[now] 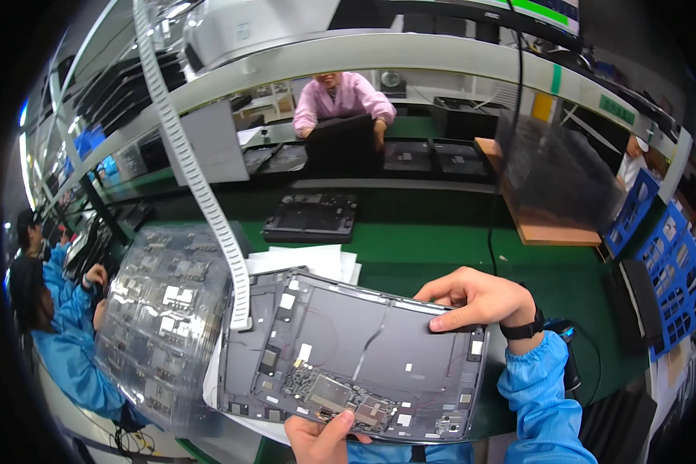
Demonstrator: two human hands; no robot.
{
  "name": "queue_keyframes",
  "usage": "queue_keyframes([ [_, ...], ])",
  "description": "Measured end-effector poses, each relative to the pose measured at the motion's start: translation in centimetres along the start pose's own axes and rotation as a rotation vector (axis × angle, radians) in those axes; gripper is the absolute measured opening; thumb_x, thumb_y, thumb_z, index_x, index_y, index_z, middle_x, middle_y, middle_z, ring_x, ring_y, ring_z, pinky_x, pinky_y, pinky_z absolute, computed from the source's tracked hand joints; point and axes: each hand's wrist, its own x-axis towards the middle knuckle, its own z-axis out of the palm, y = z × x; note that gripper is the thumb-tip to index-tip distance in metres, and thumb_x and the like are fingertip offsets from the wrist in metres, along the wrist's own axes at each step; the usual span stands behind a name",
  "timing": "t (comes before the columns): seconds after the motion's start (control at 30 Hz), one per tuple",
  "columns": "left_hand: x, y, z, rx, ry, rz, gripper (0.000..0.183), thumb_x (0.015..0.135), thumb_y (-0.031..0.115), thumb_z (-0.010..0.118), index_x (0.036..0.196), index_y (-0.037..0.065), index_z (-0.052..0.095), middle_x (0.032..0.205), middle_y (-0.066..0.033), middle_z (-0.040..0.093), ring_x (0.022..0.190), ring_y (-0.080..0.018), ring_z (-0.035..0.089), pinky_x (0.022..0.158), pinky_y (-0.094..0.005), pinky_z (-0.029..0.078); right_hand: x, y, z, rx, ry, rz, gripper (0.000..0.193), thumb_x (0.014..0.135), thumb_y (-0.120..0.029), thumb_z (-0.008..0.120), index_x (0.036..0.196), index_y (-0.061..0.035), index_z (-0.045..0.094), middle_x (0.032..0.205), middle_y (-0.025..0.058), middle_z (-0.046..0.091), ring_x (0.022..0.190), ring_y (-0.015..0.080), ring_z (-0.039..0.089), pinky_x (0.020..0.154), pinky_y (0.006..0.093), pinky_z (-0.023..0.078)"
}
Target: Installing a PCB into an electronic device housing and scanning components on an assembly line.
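A dark grey tablet back shell (348, 325) is tilted in front of me, its inside facing up. My left hand (321, 439) grips its near edge, with the thumb on the green circuit board (348, 398) in the shell and the fingers mostly hidden. Over the far right corner, my right hand (479, 301) holds the rim with thumb inside and fingers behind. A second tablet shell (243, 352) lies partly covered under the left side of the first. White sheets of paper (321, 263) stick out behind both shells.
To the left stands a clear plastic blister tray (166, 309) of circuit boards, beside co-workers in blue sleeves. Stacked tablet shells (311, 216) sit farther back on the green bench. A white slotted strip (197, 178) hangs down close to the shells. Opposite, a person in pink handles a black tray (346, 151).
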Motion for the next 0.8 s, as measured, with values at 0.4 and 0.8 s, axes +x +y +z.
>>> queue_keyframes([
  [0.4,-1.7,1.3,-1.5,0.167,-0.218,-0.131,0.021,0.096,0.002,0.059,0.114,-0.01,0.059,0.103,-0.0193,0.07,0.08,-0.0206,0.069,0.07,-0.0309,0.058,2.3,2.4,0.0,0.216,-0.016,-0.002,0.039,0.094,-0.008,0.069,0.127,0.0102,0.059,0.1,0.0103,0.074,0.08,0.0075,0.067,0.071,0.0195,0.053],
  [0.8,8.3,12.0,2.8,1.213,-0.416,0.402,0.01,0.086,0.005,0.069,0.092,-0.002,0.072,0.073,-0.0104,0.072,0.063,-0.0146,0.069,0.061,-0.0274,0.053,3.5,5.9,-4.3,0.536,0.773,-0.145,0.021,0.092,-0.003,0.064,0.108,0.0092,0.068,0.094,0.0123,0.072,0.079,0.016,0.069,0.073,0.0278,0.055],
])
